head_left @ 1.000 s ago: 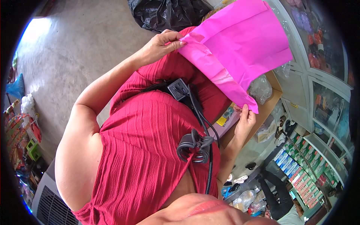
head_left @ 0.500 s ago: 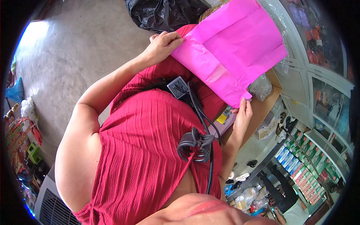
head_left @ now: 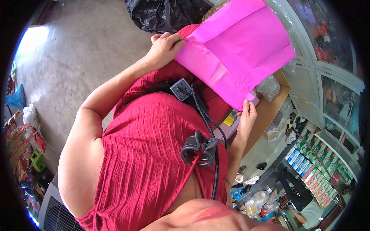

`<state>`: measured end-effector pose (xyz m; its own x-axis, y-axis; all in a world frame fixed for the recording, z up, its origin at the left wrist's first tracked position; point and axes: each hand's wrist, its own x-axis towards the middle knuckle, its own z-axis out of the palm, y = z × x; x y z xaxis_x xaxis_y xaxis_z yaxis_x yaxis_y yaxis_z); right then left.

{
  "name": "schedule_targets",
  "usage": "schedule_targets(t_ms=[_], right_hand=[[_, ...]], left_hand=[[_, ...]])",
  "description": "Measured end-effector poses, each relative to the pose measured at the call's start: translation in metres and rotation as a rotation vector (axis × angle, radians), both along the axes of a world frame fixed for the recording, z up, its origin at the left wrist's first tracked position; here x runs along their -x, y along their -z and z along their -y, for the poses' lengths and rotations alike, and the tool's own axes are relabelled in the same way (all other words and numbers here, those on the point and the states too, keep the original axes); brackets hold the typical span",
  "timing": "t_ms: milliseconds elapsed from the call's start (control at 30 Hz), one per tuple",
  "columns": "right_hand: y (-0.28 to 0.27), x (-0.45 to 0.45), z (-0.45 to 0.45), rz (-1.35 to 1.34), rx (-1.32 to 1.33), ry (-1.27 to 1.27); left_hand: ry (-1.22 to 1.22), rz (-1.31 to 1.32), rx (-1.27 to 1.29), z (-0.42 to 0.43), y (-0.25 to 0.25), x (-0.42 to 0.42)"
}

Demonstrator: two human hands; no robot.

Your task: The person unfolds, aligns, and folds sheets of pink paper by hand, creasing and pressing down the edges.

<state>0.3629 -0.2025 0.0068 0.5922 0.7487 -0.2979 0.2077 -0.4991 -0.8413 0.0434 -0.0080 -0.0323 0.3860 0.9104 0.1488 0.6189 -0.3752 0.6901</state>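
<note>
A large sheet of pink paper point(head_left: 246, 46), creased and folded over along its near edge, is spread above my lap. At its left end, my left hand point(head_left: 165, 49) is closed, pinching the folded corner between thumb and fingers. My right hand point(head_left: 247, 115) grips the near right corner, thumb on top and the other fingers partly hidden beneath. Under the paper my lap is covered by red cloth point(head_left: 212, 98). A black device with a cable point(head_left: 183, 90) rests at my waist, and a coiled black cable point(head_left: 198, 150) hangs on my chest.
A cardboard box point(head_left: 275, 102) with a clear plastic bag point(head_left: 268, 88) stands beyond my right hand. A black plastic bag point(head_left: 165, 15) lies on the floor ahead. Glass-fronted cabinets point(head_left: 335, 100) and stacked cartons point(head_left: 308, 161) line the right. Another person point(head_left: 304, 200) is at the lower right.
My right hand has shifted slightly left and toward me with the paper's corner. My left hand has moved slightly left, still holding its corner. The folded edge looks straighter.
</note>
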Motion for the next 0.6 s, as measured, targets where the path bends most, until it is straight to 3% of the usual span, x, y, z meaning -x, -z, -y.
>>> schedule_targets(t_ms=[233,300,400,600], right_hand=[[0.006,-0.002,0.003,0.019,-0.038,-0.015],[0.013,-0.005,0.005,0.356,-0.150,-0.112],[0.012,-0.004,0.001,0.440,-0.319,-0.126],[0.018,-0.008,0.005,0.232,-0.164,-0.037]], left_hand=[[0.121,0.173,-0.246,-0.001,-0.012,0.002],[0.163,0.287,-0.155,0.000,-0.012,0.002],[0.079,0.284,-0.028,0.003,-0.011,-0.003],[0.016,0.306,0.085,0.001,-0.008,-0.007]])
